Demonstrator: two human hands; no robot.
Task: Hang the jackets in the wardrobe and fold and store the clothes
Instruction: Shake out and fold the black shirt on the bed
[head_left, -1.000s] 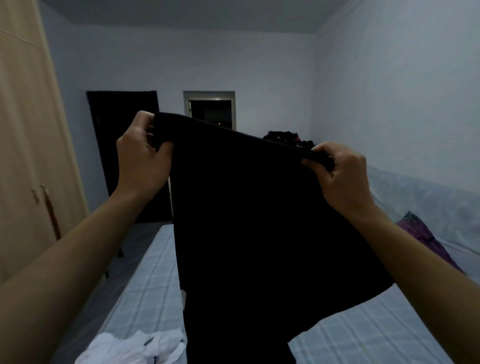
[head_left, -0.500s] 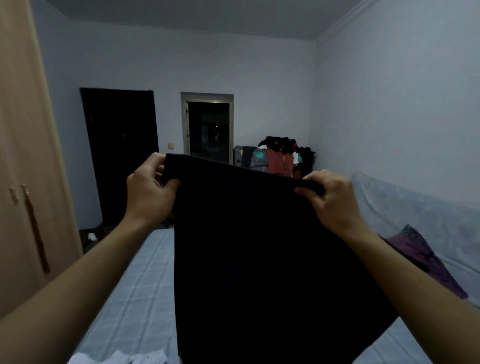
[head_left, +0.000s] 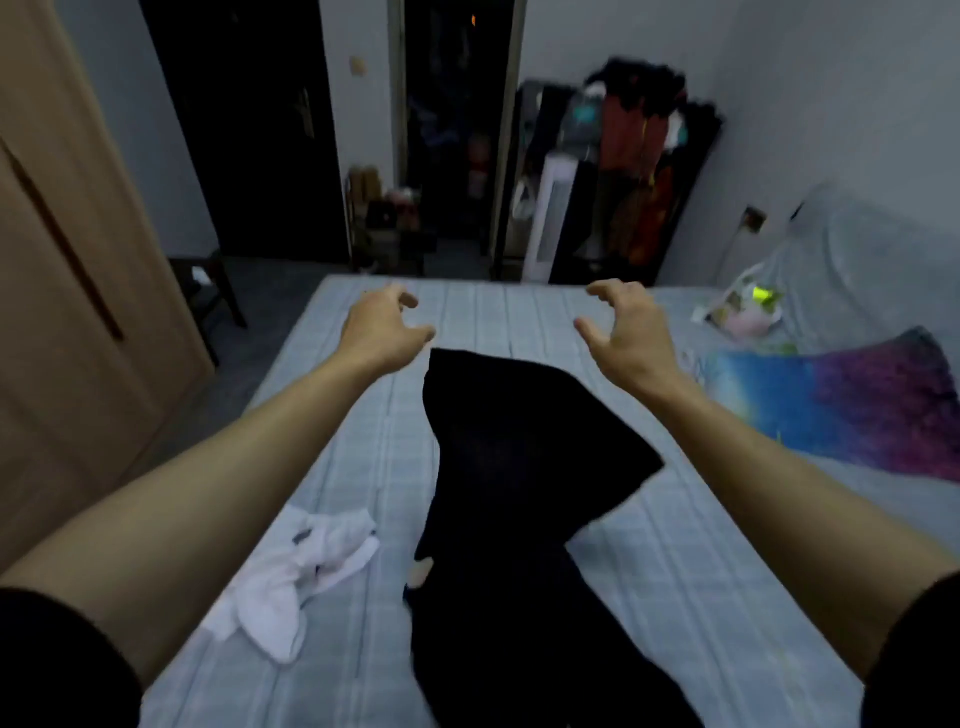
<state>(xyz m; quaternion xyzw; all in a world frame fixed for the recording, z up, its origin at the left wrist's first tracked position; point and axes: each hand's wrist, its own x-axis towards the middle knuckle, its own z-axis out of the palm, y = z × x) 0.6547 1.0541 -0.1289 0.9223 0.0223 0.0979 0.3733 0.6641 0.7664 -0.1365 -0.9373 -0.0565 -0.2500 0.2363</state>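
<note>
A black garment (head_left: 514, 499) lies stretched along the middle of the bed (head_left: 675, 597), its top edge just short of my hands. My left hand (head_left: 382, 325) hovers above the bed to the left of that edge, fingers loosely curled and holding nothing. My right hand (head_left: 621, 325) hovers to the right of it, fingers spread and curled, also holding nothing. A crumpled white garment (head_left: 306, 566) lies on the bed to the left of the black one. The wooden wardrobe (head_left: 62, 270) stands at the left with its door shut.
A colourful blue and purple cloth (head_left: 841, 405) lies on the bed's right side, with a plastic bag (head_left: 743, 306) beyond it. A loaded clothes rack (head_left: 634, 171) stands at the far wall by a dark doorway (head_left: 457, 130). A dark stool (head_left: 208, 286) stands left of the bed.
Both hands held the black garment up by its top edge; they have let go and it now lies on the bed. My view has tilted down.
</note>
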